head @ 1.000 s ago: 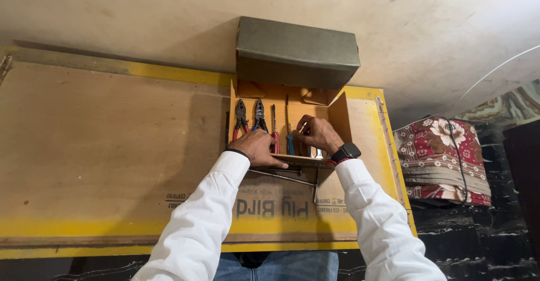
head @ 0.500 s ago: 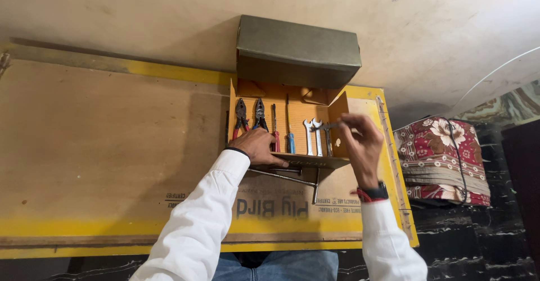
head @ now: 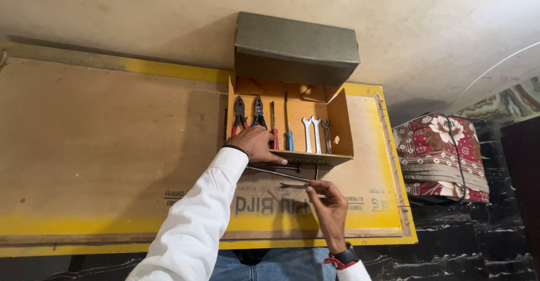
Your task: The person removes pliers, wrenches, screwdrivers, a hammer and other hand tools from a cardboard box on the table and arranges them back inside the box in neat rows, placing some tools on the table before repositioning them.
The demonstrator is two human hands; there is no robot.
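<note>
The left hand (head: 257, 144) lies flat on the front edge of the open cardboard box (head: 341, 125), apparently steadying it, while the right hand (head: 328, 209), just below, pinches a small spanner (head: 293, 186) off the board (head: 101, 146), loose long tools (head: 275, 173) lying between grip and box.

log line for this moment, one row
left hand: rests on box front edge | right hand: pinching spanner on board | in box: pliers, screwdrivers, three spanners
</note>
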